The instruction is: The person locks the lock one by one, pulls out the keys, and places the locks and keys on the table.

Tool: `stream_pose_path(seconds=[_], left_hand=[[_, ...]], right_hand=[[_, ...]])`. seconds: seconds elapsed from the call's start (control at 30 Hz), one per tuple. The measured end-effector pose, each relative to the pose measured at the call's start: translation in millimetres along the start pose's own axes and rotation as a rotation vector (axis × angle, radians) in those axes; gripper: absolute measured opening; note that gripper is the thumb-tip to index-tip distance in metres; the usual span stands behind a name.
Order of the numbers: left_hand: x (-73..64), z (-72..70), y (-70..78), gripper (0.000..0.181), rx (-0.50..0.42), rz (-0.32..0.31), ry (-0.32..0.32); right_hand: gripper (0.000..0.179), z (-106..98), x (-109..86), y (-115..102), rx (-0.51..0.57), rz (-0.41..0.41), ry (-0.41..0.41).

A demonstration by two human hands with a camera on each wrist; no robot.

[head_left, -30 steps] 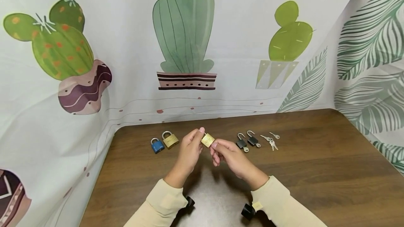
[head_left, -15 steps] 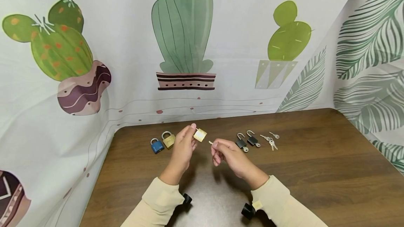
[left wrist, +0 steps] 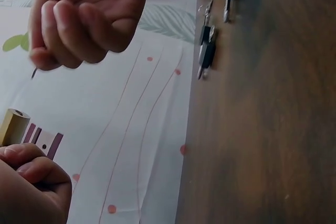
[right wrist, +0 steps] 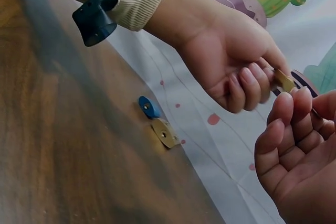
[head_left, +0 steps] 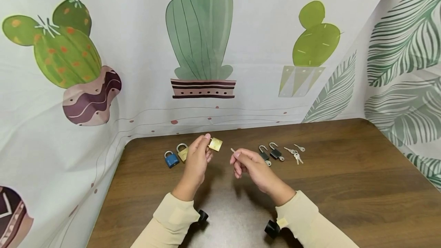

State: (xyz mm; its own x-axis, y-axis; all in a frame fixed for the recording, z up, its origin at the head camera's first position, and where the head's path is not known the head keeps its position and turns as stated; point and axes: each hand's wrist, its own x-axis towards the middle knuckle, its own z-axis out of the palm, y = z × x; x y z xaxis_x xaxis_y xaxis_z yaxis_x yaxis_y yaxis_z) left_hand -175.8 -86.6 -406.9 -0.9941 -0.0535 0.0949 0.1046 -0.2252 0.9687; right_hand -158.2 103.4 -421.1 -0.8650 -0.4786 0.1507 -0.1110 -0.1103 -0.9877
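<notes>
My left hand (head_left: 195,160) grips a small brass padlock (head_left: 215,144) near its shackle, raised over the table. The padlock's body points right, toward my other hand. Between thumb and finger, my right hand (head_left: 253,168) pinches a small key (head_left: 232,150), its tip sticking out to the left. A gap separates key and padlock. In the left wrist view the key tip (left wrist: 34,73) pokes out below the right hand's fingers, and the padlock body (left wrist: 14,125) shows above the left hand. The right wrist view shows the padlock (right wrist: 285,81) partly behind the right fingertips.
On the wooden table (head_left: 327,194), a blue padlock (head_left: 171,159) and a larger brass padlock (head_left: 182,154) stand left. Right of my hands lie two black padlocks with raised shackles, one (head_left: 275,154) fully visible, and several loose keys (head_left: 298,157). A cactus-print cloth (head_left: 144,98) hangs behind.
The left hand has drawn the brass padlock left and slightly up, away from the right hand. The key, at first hidden at the padlock, now shows apart from it in the right fingers.
</notes>
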Motion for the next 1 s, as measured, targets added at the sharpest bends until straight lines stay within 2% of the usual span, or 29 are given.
stream_pose_path(seconds=[0.23,0.47,0.83,1.0], left_hand=[[7.5,-9.8,5.0,0.034,-0.036,0.006,0.056],[17.2,-23.4,6.4,0.033,-0.062,0.025,0.139],[30.5,-61.3,19.7,0.035,-0.073,0.062,0.237],[34.0,-78.2,25.9,0.035,-0.033,0.079,0.279]], right_hand=[[0.037,-9.8,1.4,-6.1,-0.005,-0.008,0.042],[0.033,-23.4,2.7,-10.8,-0.027,0.023,0.1],[0.034,-54.4,5.5,-16.6,-0.054,0.038,0.214],[0.034,-70.7,4.9,-18.9,-0.086,0.021,0.256]])
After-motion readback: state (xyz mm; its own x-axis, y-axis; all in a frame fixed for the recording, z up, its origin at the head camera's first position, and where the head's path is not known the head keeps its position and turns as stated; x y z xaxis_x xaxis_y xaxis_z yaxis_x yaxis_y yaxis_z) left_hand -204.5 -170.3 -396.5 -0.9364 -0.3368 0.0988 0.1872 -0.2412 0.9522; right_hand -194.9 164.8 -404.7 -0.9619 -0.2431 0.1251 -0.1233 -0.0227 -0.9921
